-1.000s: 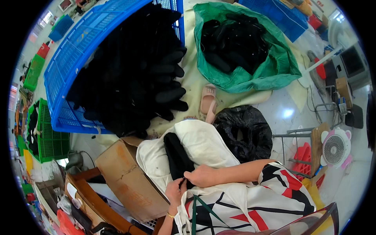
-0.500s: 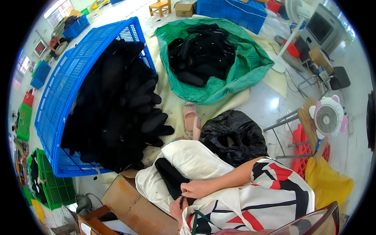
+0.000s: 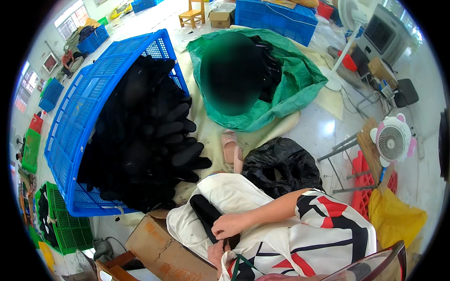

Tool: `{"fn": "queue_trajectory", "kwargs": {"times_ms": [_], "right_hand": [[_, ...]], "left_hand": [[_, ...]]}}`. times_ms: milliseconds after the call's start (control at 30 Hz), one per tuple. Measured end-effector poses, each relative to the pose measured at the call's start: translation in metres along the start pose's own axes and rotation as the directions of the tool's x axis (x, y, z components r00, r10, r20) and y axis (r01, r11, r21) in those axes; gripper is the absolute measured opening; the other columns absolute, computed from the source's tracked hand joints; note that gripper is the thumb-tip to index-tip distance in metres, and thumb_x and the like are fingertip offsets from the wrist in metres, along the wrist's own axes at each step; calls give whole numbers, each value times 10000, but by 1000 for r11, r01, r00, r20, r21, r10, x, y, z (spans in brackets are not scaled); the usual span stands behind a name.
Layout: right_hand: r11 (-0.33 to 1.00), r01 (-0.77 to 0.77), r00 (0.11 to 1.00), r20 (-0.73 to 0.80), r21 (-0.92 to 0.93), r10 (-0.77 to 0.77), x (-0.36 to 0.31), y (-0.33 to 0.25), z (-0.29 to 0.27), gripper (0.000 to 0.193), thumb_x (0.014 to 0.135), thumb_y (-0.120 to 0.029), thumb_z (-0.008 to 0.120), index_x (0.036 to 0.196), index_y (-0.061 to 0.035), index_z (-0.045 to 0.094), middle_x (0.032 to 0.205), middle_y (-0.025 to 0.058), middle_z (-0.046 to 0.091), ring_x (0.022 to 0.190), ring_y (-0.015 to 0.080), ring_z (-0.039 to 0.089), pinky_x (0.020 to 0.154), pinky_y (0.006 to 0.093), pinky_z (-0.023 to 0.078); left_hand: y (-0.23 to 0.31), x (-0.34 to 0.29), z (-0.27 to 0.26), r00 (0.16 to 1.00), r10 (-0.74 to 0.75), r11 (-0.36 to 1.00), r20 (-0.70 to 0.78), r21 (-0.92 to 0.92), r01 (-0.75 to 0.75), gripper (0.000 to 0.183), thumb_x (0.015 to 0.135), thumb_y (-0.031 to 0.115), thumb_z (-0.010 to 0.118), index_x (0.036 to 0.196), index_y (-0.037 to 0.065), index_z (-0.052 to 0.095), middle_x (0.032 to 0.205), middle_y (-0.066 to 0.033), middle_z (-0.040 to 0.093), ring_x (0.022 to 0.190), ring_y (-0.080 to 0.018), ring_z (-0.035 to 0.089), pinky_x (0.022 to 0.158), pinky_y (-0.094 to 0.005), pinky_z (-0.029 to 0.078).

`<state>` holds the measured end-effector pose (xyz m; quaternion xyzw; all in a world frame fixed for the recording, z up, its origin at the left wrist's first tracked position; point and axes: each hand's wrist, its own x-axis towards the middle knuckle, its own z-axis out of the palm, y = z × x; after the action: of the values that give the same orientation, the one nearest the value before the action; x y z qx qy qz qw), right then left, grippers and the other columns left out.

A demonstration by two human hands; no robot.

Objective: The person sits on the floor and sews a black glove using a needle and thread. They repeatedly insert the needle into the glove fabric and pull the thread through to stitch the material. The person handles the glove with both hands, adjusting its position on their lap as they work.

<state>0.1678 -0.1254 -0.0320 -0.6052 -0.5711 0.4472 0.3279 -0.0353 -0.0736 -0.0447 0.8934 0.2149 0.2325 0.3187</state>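
Observation:
A long black fabric piece with a rounded end, like a sock (image 3: 204, 211), lies across the white cloth (image 3: 234, 189) on my lap. My right hand (image 3: 227, 225) is over its near end, fingers bent and pinched on it. Just below, my left hand (image 3: 216, 254) grips the same end, its fingertips close to those of the right. What is between the fingertips is too small to make out. Similar black pieces (image 3: 140, 131) spill from a tipped blue crate (image 3: 70, 136). More lie in an open green bag (image 3: 293, 96), partly hidden by a dark blurred patch.
A black plastic bag (image 3: 283, 164) stands by my knee, near a pink slipper (image 3: 229, 147). A cardboard box (image 3: 157, 246) is at my left. On the right are a small fan (image 3: 393, 140) on a stool, a yellow bag (image 3: 393, 215) and red crates. Another person (image 3: 67, 62) sits far left.
The whole view has shifted slightly, so things sit a little lower. My hands stay on the black piece's near end, the right one's fingers bent a little further over it.

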Motion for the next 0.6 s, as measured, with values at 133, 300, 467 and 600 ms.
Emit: {"fn": "queue_trajectory", "kwargs": {"times_ms": [133,300,467,600], "right_hand": [[999,45,983,176,16,-47,15,5,-1,208,865,-250,591,860,-52,656,861,154,654,832,332,640,717,435,501],[985,115,974,210,-127,-86,11,-12,-11,214,878,-258,580,885,-52,638,884,142,625,837,358,621,720,450,501],[970,130,979,179,-205,-94,16,-27,-5,147,864,-186,618,834,-42,614,812,142,587,756,330,606,650,412,482],[976,175,984,15,-129,-175,16,-26,6,97,853,-100,630,820,-19,589,772,146,552,703,331,573,609,401,454]], "left_hand": [[-16,-10,0,996,44,994,81,93,-51,353,701,94,771,1047,106,700,814,-78,634,716,-268,598,652,-380,495],[0,7,-20,993,111,994,45,-2,-111,365,688,107,757,1046,101,686,845,-30,636,730,-226,599,624,-341,514],[-5,0,-17,997,74,997,10,-13,-74,289,684,114,746,964,104,677,846,-19,623,752,-213,597,636,-329,519],[-7,-4,-7,997,43,999,57,-26,-42,301,678,126,751,968,99,680,870,-32,639,786,-222,604,672,-337,525]]}}
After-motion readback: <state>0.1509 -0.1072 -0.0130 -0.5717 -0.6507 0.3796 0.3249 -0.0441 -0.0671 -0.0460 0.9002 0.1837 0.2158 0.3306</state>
